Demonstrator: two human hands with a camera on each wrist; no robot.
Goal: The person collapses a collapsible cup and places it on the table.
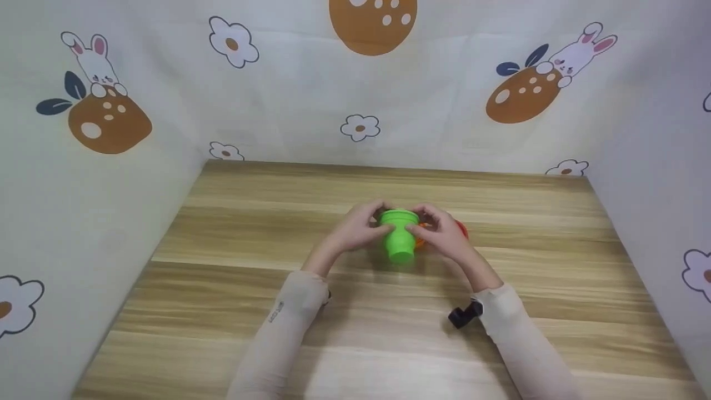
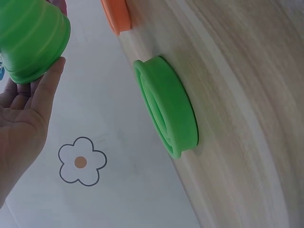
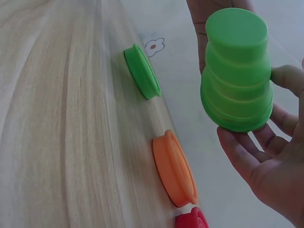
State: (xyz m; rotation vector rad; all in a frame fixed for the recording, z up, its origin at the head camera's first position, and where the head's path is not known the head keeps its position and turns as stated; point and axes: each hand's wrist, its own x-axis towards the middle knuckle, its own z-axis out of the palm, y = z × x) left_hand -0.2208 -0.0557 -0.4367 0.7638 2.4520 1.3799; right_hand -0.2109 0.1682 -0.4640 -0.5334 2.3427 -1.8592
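Note:
A green collapsible cup point(image 1: 400, 241), drawn out into stepped rings, is held up over the table between both hands. From the left, my left hand point(image 1: 360, 226) grips it, the thumb on its near side and fingers round the wide rim. My right hand point(image 1: 444, 233) holds the opposite side the same way. In the right wrist view the cup's narrow base points toward the camera. Flattened on the table is another green cup point(image 2: 171, 104), hidden in the head view. Beside it stand a flattened orange cup point(image 3: 175, 168) and a red one point(image 3: 192, 219).
The wood-grain table point(image 1: 250, 233) meets a pale patterned cloth wall point(image 1: 289, 100) at the back, with more cloth on both sides. A black wrist mount point(image 1: 465, 314) sticks out from the right sleeve, low over the table.

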